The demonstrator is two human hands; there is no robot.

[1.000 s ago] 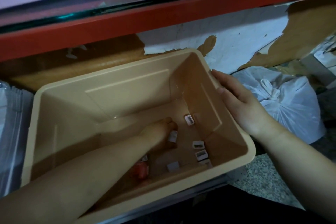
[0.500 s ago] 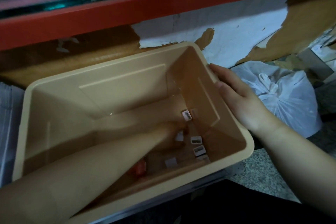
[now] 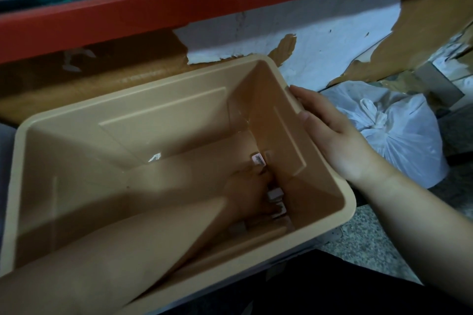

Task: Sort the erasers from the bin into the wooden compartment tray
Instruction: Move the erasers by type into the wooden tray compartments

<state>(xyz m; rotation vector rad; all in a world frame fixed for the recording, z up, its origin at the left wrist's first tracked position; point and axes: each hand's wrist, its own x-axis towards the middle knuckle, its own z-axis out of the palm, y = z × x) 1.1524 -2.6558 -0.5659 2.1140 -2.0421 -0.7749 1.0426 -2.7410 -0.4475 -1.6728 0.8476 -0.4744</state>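
A deep tan plastic bin [image 3: 76,151] fills the middle of the view. My left hand [image 3: 249,195] reaches down into its far right bottom corner, among small white erasers. One eraser [image 3: 258,160] lies just beyond the fingers, and two more erasers [image 3: 275,193] show at the fingertips. In the dim light I cannot see whether the fingers hold any of them. My right hand [image 3: 332,133] grips the bin's right rim, thumb inside and fingers outside. No wooden compartment tray is in view.
A red shelf beam [image 3: 179,0] runs across the top, above the bin. A tied white plastic bag [image 3: 399,133] sits on the floor to the right of the bin. Torn brown and white paper [image 3: 332,41] covers the surface behind.
My left hand has slid to the right along the bin's bottom and now covers the erasers near the right wall. The right hand keeps its hold on the rim.
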